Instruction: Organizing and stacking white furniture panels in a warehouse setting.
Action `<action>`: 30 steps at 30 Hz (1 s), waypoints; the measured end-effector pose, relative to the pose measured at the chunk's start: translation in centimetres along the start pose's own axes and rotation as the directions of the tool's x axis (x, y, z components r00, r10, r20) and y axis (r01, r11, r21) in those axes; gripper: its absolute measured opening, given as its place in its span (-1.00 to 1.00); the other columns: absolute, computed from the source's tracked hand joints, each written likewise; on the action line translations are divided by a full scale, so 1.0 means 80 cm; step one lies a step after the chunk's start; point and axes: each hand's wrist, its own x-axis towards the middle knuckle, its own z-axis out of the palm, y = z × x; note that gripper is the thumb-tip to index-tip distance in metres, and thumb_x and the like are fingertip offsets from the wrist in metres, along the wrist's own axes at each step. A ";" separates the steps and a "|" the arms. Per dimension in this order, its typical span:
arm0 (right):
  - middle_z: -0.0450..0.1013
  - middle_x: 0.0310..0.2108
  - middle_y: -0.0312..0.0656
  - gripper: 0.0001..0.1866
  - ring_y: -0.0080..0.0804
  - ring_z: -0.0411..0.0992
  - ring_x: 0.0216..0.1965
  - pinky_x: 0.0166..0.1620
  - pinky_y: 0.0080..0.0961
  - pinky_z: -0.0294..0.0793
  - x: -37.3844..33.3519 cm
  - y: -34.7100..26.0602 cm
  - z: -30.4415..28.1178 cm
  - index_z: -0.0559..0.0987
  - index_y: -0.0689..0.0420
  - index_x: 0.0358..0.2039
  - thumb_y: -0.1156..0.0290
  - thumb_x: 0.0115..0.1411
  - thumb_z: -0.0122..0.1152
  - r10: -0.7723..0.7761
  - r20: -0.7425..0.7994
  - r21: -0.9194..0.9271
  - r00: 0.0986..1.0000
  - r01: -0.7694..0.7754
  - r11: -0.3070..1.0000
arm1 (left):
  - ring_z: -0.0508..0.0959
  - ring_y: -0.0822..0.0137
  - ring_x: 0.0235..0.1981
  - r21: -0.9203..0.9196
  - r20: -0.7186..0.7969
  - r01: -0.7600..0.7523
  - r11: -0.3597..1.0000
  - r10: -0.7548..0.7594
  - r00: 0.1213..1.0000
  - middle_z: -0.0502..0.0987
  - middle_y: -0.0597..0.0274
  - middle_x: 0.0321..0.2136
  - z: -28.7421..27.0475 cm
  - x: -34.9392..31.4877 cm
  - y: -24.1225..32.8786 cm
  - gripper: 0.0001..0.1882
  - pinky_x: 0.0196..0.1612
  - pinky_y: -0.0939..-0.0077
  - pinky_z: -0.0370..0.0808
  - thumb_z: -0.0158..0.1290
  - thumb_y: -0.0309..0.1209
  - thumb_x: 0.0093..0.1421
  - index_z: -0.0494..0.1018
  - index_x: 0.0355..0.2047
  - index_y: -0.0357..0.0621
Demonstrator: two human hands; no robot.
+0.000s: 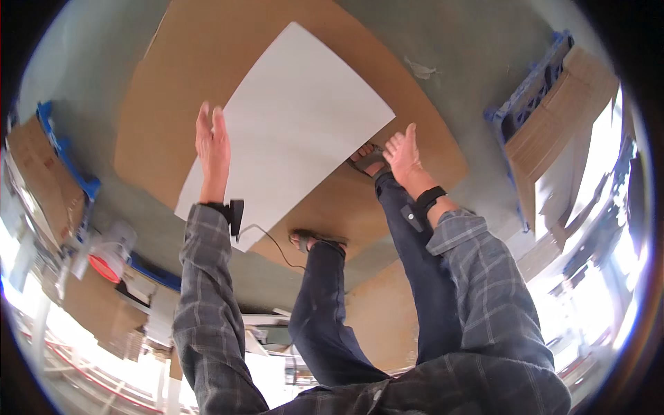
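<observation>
We see our left hand (212, 142) flat, fingers straight, pressed to the left edge of the large white rectangular board (290, 131). The board spans between both hands above brown cardboard sheeting (173, 90). Our right hand (403, 153) seems to pinch its right edge, fingers hidden behind.

The person is wearing a grey plaid long-sleeved shirt, dark blue trousers and dark strapped sandals (315, 240). A black band with a small box (235, 213) is sitting on the left wrist, trailing a thin cable; a black strap (427, 199) is circling the right.
</observation>
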 end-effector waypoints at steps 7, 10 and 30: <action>-0.42 0.38 0.04 0.21 -0.13 -0.37 0.40 0.36 -0.20 -0.29 0.011 0.009 0.021 -0.35 0.30 0.30 -0.51 0.06 -0.30 0.059 0.156 0.223 0.986 -0.094 0.970 | 0.29 -0.05 0.15 0.285 0.309 -0.128 0.950 0.035 0.950 0.30 -0.11 0.12 0.100 0.096 0.081 -0.29 0.15 0.23 0.21 -0.33 0.13 0.26 0.21 0.18 -0.20; -0.40 0.38 0.01 0.17 -0.15 -0.37 0.40 0.36 -0.20 -0.31 0.009 0.024 0.019 -0.34 0.25 0.32 -0.50 0.07 -0.32 0.125 0.111 0.255 0.986 -0.150 0.955 | 0.30 -0.07 0.13 0.313 0.365 -0.161 0.936 0.038 0.930 0.31 -0.12 0.11 0.118 0.096 0.089 -0.31 0.15 0.21 0.22 -0.36 0.12 0.27 0.23 0.16 -0.19; -0.42 0.39 -0.07 0.05 -0.20 -0.39 0.40 0.36 -0.19 -0.30 -0.001 0.018 0.062 -0.38 0.15 0.33 -0.42 0.16 -0.38 0.154 0.262 0.135 0.953 -0.195 0.972 | 0.35 -0.15 0.06 0.412 0.300 -0.198 0.889 0.073 0.951 0.39 -0.19 0.02 0.101 0.107 0.060 -0.31 0.10 0.14 0.27 -0.40 0.10 0.30 0.31 0.08 -0.27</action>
